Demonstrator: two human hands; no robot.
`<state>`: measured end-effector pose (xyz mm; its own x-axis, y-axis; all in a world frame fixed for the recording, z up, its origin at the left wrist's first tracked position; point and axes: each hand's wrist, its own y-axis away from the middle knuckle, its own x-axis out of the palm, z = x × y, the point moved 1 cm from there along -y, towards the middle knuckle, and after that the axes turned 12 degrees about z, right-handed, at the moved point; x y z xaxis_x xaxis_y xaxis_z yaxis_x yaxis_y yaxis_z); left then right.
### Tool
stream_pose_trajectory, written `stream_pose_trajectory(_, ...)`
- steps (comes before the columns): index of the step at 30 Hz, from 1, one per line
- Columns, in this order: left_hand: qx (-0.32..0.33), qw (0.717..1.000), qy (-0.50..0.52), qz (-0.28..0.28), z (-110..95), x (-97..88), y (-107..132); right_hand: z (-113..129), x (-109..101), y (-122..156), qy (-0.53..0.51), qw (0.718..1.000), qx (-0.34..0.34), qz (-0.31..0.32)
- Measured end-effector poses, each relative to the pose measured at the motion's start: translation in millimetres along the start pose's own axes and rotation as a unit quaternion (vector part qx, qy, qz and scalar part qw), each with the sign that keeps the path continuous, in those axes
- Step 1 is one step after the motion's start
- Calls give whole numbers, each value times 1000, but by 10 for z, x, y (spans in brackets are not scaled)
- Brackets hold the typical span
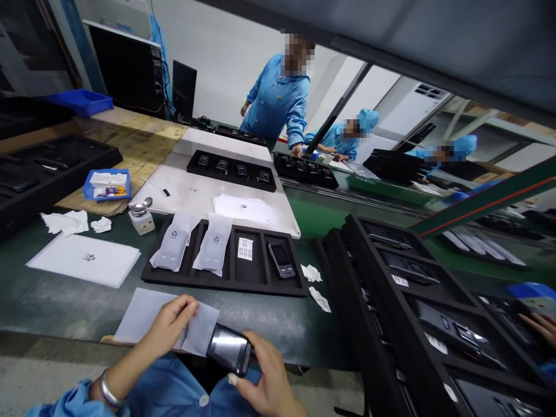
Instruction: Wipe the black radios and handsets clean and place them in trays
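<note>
My right hand (271,376) grips the lower end of a dark handheld device (228,348) with a glossy screen. The device's other end is inside the mouth of a white translucent bag (139,313). With fingers pinched, my left hand (174,321) holds that bag near its opening, over the table's front edge. Just beyond lies a black foam tray (226,282). Two bagged devices lie in its left compartments, one a white pouch (172,243), the other a similar pouch (214,246). A sheet of labels (245,249) and an unbagged handheld device (281,259) occupy the compartments to their right.
Flat white bags (84,258) lie at left, near a small bottle (141,219) and a blue bin (107,185). Stacked black trays (391,301) of devices rise at right, a co-worker's hand (541,327) beside them. Another person (278,95) stands across the table.
</note>
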<state>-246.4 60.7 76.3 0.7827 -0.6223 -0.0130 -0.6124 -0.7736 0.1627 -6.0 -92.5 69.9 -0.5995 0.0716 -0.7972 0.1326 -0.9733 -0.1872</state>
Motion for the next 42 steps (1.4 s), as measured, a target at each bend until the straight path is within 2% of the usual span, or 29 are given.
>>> stream_pose_trajectory(3, -27, 998, 53, 2, 6, -66, -76, -25, -33, -185, -35, 999, 30, 16)
stream_pose_trajectory(8, -28, 991, 132, -10, -43, -181, -169, 146, 17, -462, -123, 986, 16, 111)
stream_pose_trajectory(13, 10, 991, 131, -25, -126, -335, -20, 263, 20, -632, -178, 980, 40, 85)
stream_pose_trajectory(14, 24, 995, 97, -18, -157, -365, 42, 273, 11, -657, -176, 980, 34, 90)
stream_pose_trajectory(16, 58, 997, -48, 25, -219, -404, 167, 283, -5, -701, -172, 979, 22, 107)
stream_pose_trajectory(17, 75, 985, -145, 59, -240, -406, 218, 286, -12, -722, -171, 979, 21, 112)
stream_pose_trajectory(19, 100, 934, -318, 125, -242, -375, 274, 299, -25, -771, -168, 978, 24, 118)
stream_pose_trajectory(21, 108, 897, -399, 154, -194, -312, 261, 342, -49, -838, -157, 980, 24, 119)
stream_pose_trajectory(23, 111, 887, -425, 146, -129, -238, 198, 434, -96, -925, -137, 984, 6, 115)
stream_pose_trajectory(25, 128, 894, -411, 121, -81, -171, 129, 569, -168, -1017, -119, 987, -30, 101)
stream_pose_trajectory(29, 156, 934, -314, 74, -90, -93, 89, 821, -296, -1129, -144, 983, -107, 37)
stream_pose_trajectory(31, 144, 954, -260, 42, -125, -79, 114, 867, -299, -1124, -158, 981, -108, 1)
stream_pose_trajectory(33, 148, 966, -214, 13, -157, -67, 147, 863, -259, -1092, -164, 983, -87, -7)
stream_pose_trajectory(37, 195, 963, -187, -8, -190, -44, 193, 845, -177, -1033, -172, 983, -54, 27)
stream_pose_trajectory(42, 215, 954, -208, 2, -200, -19, 218, 914, -189, -1066, -132, 986, -77, 59)
